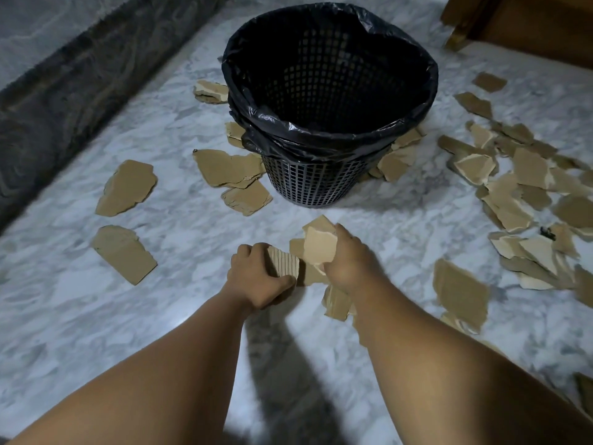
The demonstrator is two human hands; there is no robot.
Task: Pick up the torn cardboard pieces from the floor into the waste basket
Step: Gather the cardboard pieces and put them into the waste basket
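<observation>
Both hands are low over the marble floor [154,322], just in front of the waste basket [305,184], and both are full. The left hand [260,277] curls its fingers and thumb round a small corrugated piece [284,261], whose ridged inner side faces up. Just beside it, the right hand [349,258] grips a bunch of torn cardboard pieces [321,244], fanned upward above the knuckles. The two hands nearly touch, and one more scrap [337,303] shows under the right wrist; I cannot tell whether it is held or lies on the floor.

The basket is black plastic mesh and stands upright. A black bin liner [244,59] is folded over its rim and hangs part of the way down the outside. Its inside is too dark to show any contents.

Brown cardboard lies all around it. Two flat pieces [126,187] lie well to the left, several overlapping ones [227,167] touch the basket's left foot, and a thick heap [513,187] spreads across the right. A single larger piece [460,290] lies near the right forearm. A dark stone border [64,91] runs along the left, and wooden furniture [529,27] fills the top right corner.
</observation>
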